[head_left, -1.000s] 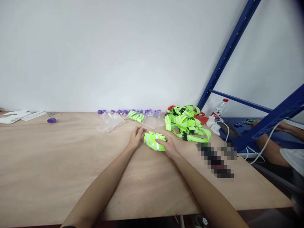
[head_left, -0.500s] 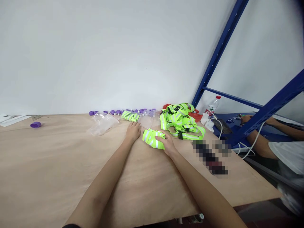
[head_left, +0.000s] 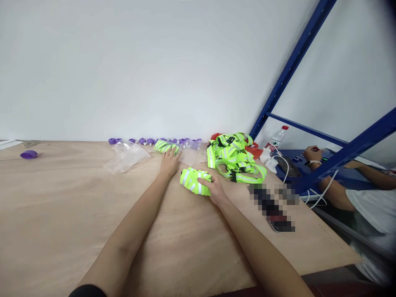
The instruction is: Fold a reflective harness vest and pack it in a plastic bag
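Note:
My right hand (head_left: 214, 187) is closed on a folded bundle of neon-yellow reflective straps (head_left: 195, 180), thumb on its near face, just above the wooden table or resting on it; I cannot tell which. My left hand (head_left: 169, 162) lies with fingers stretched out against the near edge of a second bundle (head_left: 165, 146), which looks to be inside a clear plastic bag. Right of that hand lies a clear plastic bag (head_left: 189, 156). A loose heap of the same reflective straps with black buckles (head_left: 232, 154) sits beyond my right hand.
Crumpled clear bags (head_left: 128, 159) lie left of my left hand. Purple pieces (head_left: 142, 141) line the wall, with another purple piece (head_left: 29, 154) at far left. A blurred-out item (head_left: 272, 208) lies at right. A blue rack (head_left: 287, 62), a bottle (head_left: 278, 136) and another person's arm (head_left: 335, 192) are beyond.
My left hand has moved forward onto the bagged bundle. My right hand keeps its hold on the folded straps. The view has turned slightly, and the other person's hand has come up.

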A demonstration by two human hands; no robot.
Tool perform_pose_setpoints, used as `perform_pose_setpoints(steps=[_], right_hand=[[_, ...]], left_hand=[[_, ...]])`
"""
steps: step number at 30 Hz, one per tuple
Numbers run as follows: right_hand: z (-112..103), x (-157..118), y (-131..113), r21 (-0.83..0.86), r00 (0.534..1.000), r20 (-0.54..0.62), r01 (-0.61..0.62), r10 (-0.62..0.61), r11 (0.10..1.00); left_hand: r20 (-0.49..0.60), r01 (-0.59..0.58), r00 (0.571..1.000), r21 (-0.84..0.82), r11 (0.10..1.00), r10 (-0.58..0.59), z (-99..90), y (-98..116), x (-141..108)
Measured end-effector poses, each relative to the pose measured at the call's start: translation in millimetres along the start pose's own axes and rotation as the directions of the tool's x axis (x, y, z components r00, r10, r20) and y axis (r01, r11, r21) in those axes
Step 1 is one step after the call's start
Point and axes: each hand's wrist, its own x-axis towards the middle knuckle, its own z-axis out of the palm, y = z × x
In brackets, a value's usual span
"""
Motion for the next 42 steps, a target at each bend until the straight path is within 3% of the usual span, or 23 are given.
perform_pose_setpoints(steps=[6, 14, 20, 26, 30, 36, 42], right_hand=[[-2.2, 1.3, 1.4, 0.003, 1.000, -0.004, -0.014, 0.014, 1.000], [-1.6, 0.8, 1.3, 0.033, 1.000, -0.030, 0.002, -0.001, 0.999], [-0.1, 0.2, -1.6, 0.066, 0.997, -0.068, -0.024, 0.029, 0.998], [-2.5, 3.6, 0.5, 0.097, 0.991, -0.133, -0.005, 0.018, 0.995], [-8.8, 10.3, 2.7, 0.153, 0.962, -0.272, 0.040, 0.003, 0.987], [-15.0, 17.9, 5.8, 0.220, 0.880, -0.474, 0.152, -0.031, 0.964], [-20.9, 22.5, 9.5, 0.232, 0.828, -0.554, 0.252, -0.086, 0.939]], left_hand=[[-0.035, -0.079, 0.996, -0.051, 0.996, 0.077, 3.4, -5.2, 3.3], [-0.172, -0.151, 0.978, -0.192, 0.970, 0.118, -3.5, 0.0, -0.1], [-0.240, -0.304, 0.938, -0.233, 0.924, 0.248, -5.0, 8.6, -5.3], [-0.235, -0.395, 0.910, -0.231, 0.889, 0.343, -0.5, 19.4, -9.4], [-0.221, -0.414, 0.904, -0.229, 0.881, 0.367, -3.6, 24.9, -12.0], [-0.205, -0.445, 0.892, -0.250, 0.860, 0.402, -8.9, 42.7, -18.6], [-0.209, -0.467, 0.884, -0.376, 0.801, 0.418, -11.9, 69.8, -33.5]])
